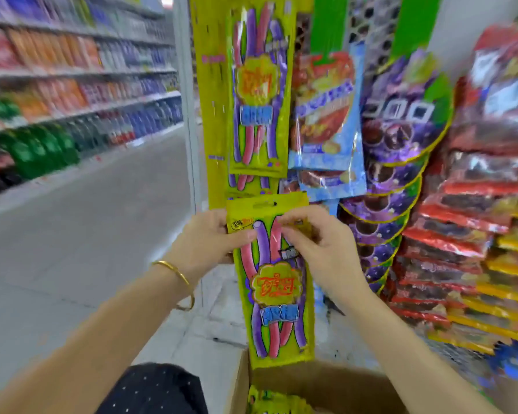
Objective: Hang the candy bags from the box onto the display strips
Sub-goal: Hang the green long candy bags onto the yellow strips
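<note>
Yellow-green plastic is filling the middle of your view: you are holding one candy bag (274, 282) upright in front of you, with both hands up near its top edge. Your left hand (210, 243) is gripping the bag's upper left corner, thumb curled across the front and the other fingers (245, 234) wrapping behind. Your right hand (317, 243) is pinching the upper right part of the same bag, its fingertips bent in on the printed front just below the hang hole. A gold bangle (177, 279) is sitting on your left wrist.

Directly above your fingers, the display strip (210, 100) is hanging down, also yellow-green, and another bag of the same kind (257, 94) is already hanging on it; its bottom edge is ending just above the top of the bag you are holding. To the right of your right hand, blue bags (326, 115) and purple grape bags (401, 121) are hanging in overlapping columns, with red and yellow packs (476, 234) stacked further right.

Below your fingers, the cardboard box (326, 383) is standing open, and more yellow-green bags (272, 401) are lying inside it. Far to the left of your left hand, shelves of drinks (72, 85) are running along the aisle, blurred.
</note>
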`<move>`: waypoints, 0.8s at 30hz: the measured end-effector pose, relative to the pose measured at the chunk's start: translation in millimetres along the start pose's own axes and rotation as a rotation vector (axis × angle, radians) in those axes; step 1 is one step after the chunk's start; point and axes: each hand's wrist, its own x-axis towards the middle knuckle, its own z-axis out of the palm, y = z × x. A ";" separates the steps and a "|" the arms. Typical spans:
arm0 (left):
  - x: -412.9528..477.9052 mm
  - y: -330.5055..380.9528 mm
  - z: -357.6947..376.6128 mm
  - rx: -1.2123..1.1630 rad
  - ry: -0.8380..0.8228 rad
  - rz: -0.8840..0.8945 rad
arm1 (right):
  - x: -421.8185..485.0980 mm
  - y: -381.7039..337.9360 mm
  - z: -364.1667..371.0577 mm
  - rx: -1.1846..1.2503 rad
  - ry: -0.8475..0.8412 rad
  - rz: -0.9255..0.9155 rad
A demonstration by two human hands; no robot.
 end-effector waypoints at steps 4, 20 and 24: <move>31.9 90.4 -39.2 -0.017 0.031 0.136 | 77.8 -60.9 -15.5 0.020 0.074 -0.232; 190.3 258.3 -78.8 -0.082 0.449 0.477 | 272.8 -123.3 -48.9 -0.185 0.255 -0.325; 201.4 259.9 -79.8 -0.131 0.443 0.454 | 298.2 -121.4 -42.7 -0.218 0.286 -0.327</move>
